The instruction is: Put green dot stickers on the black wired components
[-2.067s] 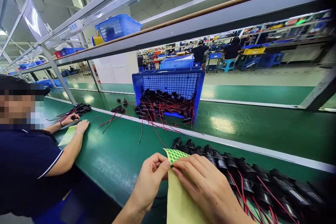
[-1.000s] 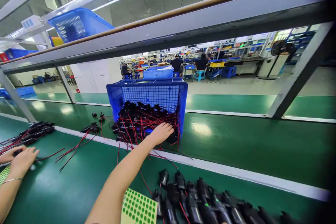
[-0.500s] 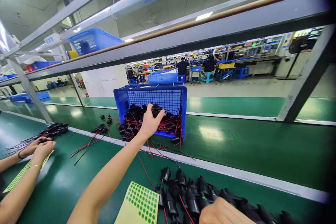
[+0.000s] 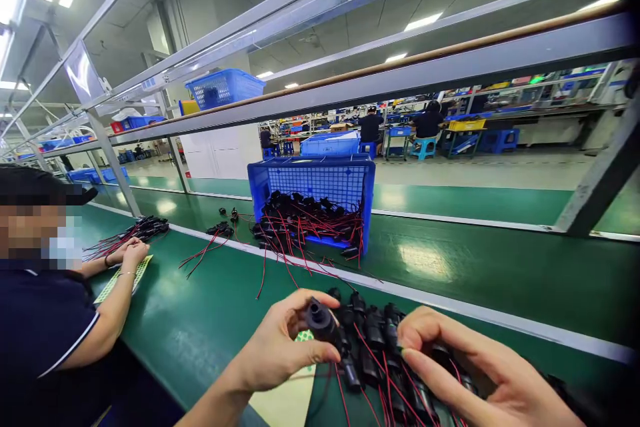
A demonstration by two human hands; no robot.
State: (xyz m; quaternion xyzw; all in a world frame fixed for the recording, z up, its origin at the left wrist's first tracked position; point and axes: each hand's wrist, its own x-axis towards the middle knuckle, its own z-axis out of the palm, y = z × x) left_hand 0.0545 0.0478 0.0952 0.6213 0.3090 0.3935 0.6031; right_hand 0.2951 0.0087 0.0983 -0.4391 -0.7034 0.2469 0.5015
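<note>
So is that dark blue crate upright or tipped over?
Tipped: the blue crate lies on its side, open mouth facing us, black parts spilled out in front.

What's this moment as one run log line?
left hand: holding black part; right hand: fingertips pinched, near black parts; dotted sheet: on green bench; blue crate: holding wired parts

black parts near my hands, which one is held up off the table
The black part gripped in the left hand, its round end facing the camera; the others lie grouped on the green table.
</note>
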